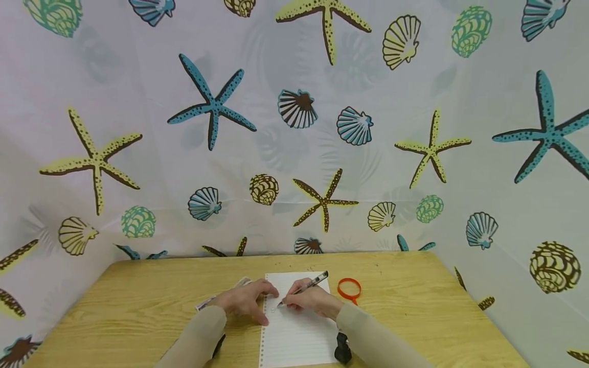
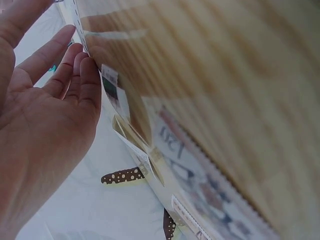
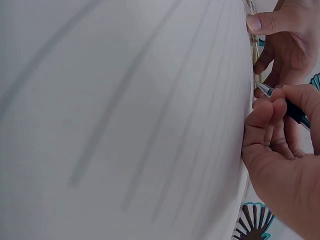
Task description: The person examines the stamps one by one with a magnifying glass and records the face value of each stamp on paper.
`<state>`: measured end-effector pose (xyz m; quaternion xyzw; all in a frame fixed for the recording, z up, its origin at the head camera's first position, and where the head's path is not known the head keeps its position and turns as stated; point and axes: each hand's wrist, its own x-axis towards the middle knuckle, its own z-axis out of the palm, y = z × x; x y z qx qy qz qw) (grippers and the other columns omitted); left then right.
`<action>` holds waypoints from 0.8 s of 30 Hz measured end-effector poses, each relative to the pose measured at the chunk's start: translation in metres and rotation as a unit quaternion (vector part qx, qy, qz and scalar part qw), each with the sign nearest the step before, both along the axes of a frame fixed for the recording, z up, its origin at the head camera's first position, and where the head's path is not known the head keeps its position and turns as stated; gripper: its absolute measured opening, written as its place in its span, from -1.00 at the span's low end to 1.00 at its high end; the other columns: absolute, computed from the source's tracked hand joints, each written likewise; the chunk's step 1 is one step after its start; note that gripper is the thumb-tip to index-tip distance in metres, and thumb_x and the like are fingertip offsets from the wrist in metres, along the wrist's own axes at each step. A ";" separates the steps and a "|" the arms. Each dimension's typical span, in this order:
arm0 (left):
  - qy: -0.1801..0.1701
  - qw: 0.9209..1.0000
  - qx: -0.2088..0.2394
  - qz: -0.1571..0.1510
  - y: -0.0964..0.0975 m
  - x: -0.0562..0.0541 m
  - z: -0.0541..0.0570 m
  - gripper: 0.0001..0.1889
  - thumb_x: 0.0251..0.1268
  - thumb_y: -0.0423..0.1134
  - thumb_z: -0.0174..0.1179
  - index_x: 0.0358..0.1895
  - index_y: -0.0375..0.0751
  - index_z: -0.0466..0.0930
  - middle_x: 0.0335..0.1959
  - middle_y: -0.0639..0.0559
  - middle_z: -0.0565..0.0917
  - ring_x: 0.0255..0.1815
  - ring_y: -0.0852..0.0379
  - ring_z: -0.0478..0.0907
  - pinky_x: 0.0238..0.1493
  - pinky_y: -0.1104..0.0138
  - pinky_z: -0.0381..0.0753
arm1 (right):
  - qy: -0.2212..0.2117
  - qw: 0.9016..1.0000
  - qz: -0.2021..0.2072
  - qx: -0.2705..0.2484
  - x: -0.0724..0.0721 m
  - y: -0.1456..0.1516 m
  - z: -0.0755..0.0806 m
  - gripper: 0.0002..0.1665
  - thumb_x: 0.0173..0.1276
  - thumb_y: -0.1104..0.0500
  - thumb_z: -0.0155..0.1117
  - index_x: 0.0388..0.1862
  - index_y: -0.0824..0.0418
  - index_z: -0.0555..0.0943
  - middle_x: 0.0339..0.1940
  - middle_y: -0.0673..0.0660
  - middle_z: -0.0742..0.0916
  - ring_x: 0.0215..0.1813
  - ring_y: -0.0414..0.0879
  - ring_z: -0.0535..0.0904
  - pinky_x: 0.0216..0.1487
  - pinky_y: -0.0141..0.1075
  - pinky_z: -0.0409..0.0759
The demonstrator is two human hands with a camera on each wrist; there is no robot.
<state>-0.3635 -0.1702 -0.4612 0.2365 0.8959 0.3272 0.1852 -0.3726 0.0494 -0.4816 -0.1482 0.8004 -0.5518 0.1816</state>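
Paper (image 1: 301, 335) on table (image 1: 414, 306), pen (image 1: 317, 279) above, ring (image 1: 354, 299) right.

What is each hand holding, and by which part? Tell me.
The right hand grips the pen low on its barrel, near the tip. The left hand holds nothing and rests at the edge of the paper.

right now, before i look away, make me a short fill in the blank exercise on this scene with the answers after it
1. The person's ____ hand holds the pen.
2. In the head view, the small holes in the paper run along its ____ edge.
3. The ring with a handle lying beside the paper is ____.
4. The sheet behind the table is patterned with starfish and ____.

Missing words: right; left; red; shells.
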 end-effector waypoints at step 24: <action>-0.002 1.000 0.001 -0.001 0.001 -0.001 -0.003 -0.38 -0.06 -0.31 0.53 0.16 -0.16 0.53 0.28 -0.07 0.40 0.38 -0.18 0.28 0.41 -0.13 0.18 | 0.003 1.000 0.000 0.004 0.002 0.005 0.001 -0.87 0.23 0.29 0.36 -0.44 0.23 0.57 -0.57 0.01 0.69 -0.53 -0.20 0.52 -0.48 -0.41 0.50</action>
